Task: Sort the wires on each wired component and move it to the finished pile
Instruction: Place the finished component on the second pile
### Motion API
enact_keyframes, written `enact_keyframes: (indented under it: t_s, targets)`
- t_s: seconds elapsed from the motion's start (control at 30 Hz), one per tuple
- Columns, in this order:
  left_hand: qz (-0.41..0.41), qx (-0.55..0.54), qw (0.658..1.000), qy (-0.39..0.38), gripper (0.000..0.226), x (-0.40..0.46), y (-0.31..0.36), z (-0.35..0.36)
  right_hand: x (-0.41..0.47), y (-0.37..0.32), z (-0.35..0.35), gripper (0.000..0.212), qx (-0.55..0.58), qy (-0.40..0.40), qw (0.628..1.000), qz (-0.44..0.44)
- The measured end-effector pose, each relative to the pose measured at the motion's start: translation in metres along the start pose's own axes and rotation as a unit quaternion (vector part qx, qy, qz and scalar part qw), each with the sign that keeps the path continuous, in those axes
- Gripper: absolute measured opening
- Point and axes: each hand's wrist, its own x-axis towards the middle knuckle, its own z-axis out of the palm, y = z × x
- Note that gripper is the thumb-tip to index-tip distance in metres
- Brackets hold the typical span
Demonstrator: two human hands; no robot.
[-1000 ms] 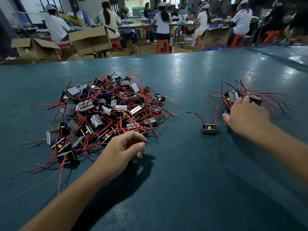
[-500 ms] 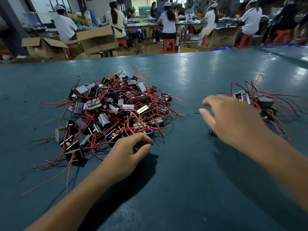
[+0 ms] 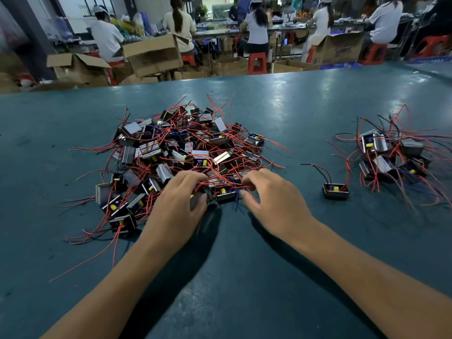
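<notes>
— While the big tangled heap (image 3: 181, 152) of unsorted components sits in front of us on the teal table (image 3: 281, 106), how far along would we say we are?

— Barely started, we'd judge. Our finished pile (image 3: 393, 152) on the right holds only a handful, with one lone component (image 3: 335, 191) lying just short of it; dozens are left in the heap.

— And our hands?

— Both are at the heap's near edge. Our left hand (image 3: 178, 204) has its fingers curled round a dark component there, thumb against its side. Our right hand (image 3: 271, 199) has its fingers bent among the red wires (image 3: 220, 183) beside a small black component (image 3: 226, 193); the blur keeps us from telling whether it actually pinches one.

— So what's in hand?

— Picking the next component, we think, with its wires not yet sorted.
</notes>
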Motion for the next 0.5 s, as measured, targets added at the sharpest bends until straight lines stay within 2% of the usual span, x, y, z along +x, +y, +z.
enact_keyframes:
  t_s: [0.1,0.13,0.2,0.27,0.37,0.5]
  targets:
    - [-0.007,-0.004,1.000,-0.005,0.048,0.001,-0.004,-0.003,-0.004,0.005,-0.007,0.010,0.051,0.050,0.997,0.014]
    - [-0.008,-0.002,1.000,-0.011,0.051,0.002,-0.005,-0.004,-0.005,0.007,-0.008,0.010,0.059,0.033,0.998,-0.006]
    - [-0.008,0.008,1.000,-0.015,0.052,0.002,-0.007,-0.004,-0.008,0.004,-0.006,0.010,0.070,-0.056,0.994,-0.056]
    - [-0.008,0.004,1.000,0.000,0.052,0.003,-0.008,-0.006,-0.011,-0.001,0.000,0.028,0.070,-0.126,0.987,-0.070]
    - [-0.013,-0.009,0.999,0.044,0.051,0.006,-0.010,-0.011,-0.007,-0.006,0.011,0.045,0.019,-0.109,0.991,-0.079]
    - [-0.001,-0.019,0.996,0.088,0.043,0.006,-0.010,-0.012,0.002,-0.003,0.016,0.050,-0.122,-0.110,0.981,-0.099]
